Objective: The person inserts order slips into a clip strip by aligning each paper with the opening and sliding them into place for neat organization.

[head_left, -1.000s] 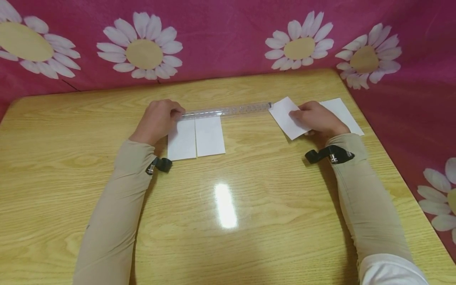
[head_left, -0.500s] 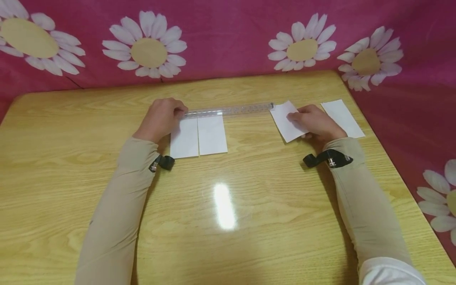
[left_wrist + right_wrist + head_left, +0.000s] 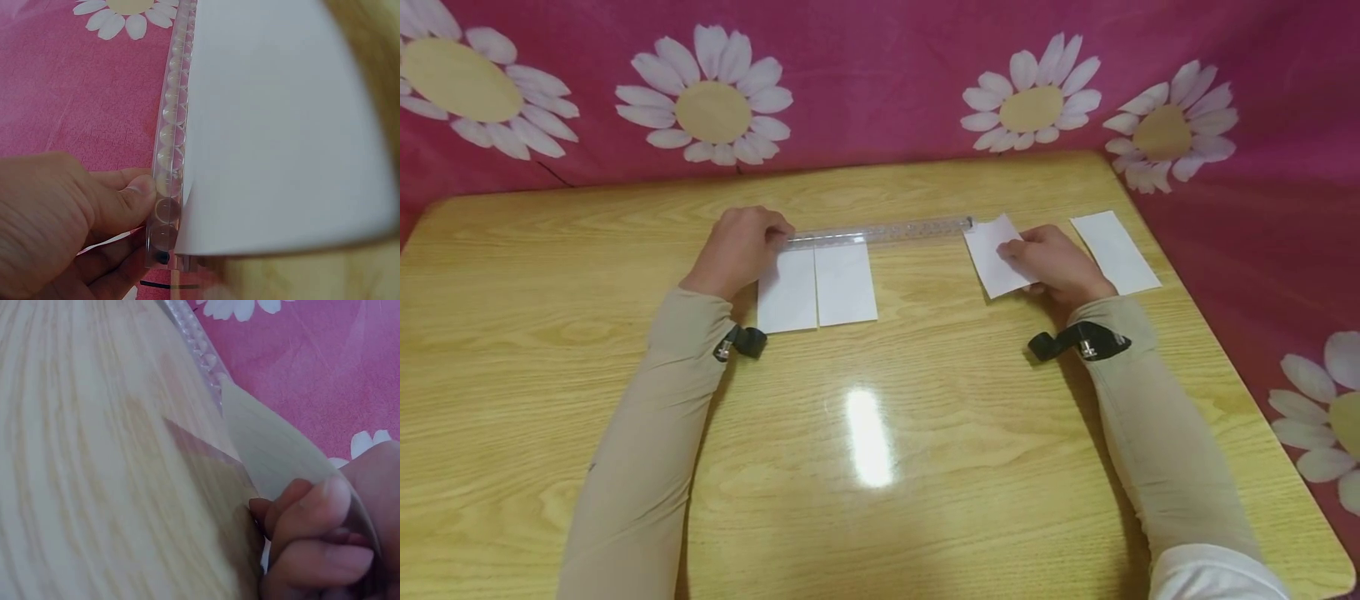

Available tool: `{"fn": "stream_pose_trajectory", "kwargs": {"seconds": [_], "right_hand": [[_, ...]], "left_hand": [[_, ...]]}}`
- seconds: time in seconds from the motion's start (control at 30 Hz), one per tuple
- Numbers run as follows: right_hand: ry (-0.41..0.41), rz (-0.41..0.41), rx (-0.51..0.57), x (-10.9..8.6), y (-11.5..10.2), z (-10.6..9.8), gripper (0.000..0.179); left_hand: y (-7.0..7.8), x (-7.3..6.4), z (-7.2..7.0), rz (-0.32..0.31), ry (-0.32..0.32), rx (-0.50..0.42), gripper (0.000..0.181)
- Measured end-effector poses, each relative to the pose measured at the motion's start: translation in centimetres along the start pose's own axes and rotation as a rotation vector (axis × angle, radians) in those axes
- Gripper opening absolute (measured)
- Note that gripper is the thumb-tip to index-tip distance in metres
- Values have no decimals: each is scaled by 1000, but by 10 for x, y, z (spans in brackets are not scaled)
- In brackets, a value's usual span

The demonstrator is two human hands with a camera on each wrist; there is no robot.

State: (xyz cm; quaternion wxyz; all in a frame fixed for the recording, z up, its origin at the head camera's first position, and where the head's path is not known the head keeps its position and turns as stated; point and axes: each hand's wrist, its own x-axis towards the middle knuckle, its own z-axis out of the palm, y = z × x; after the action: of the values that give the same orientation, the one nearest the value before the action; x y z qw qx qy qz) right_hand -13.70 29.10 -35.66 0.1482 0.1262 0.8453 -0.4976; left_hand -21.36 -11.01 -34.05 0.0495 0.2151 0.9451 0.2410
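Observation:
A long clear plastic strip (image 3: 902, 231), with a row of round shapes along it, lies across the far part of the table. My left hand (image 3: 737, 250) pinches its left end between thumb and fingers; the left wrist view shows the thumb on the strip's edge (image 3: 165, 156). Two white paper cards (image 3: 786, 292) lie side by side with their top edges at the strip. In my right hand (image 3: 1063, 262) is another white card (image 3: 996, 262), gripped at its right side. Its upper left corner is near the strip's right end; whether they touch I cannot tell.
One more white card (image 3: 1116, 250) lies right of my right hand, near the table's right edge. Pink cloth with daisies (image 3: 880, 83) rises behind the wood-grain table (image 3: 955, 467). Black wrist straps (image 3: 1101, 340) sit on both sleeves.
My right hand and its card have shifted slightly left and toward me, uncovering more of the card on the far right. The left hand keeps its hold on the strip.

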Motion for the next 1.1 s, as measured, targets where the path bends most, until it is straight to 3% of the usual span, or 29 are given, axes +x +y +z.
{"fn": "stream_pose_trajectory", "kwargs": {"seconds": [0.4, 1.1], "right_hand": [[29, 20, 17, 3, 2, 5, 35], [37, 24, 9, 1, -1, 8, 31]], "left_hand": [[1, -1, -1, -17, -21, -4, 29], [2, -2, -2, -11, -5, -22, 28]]}}
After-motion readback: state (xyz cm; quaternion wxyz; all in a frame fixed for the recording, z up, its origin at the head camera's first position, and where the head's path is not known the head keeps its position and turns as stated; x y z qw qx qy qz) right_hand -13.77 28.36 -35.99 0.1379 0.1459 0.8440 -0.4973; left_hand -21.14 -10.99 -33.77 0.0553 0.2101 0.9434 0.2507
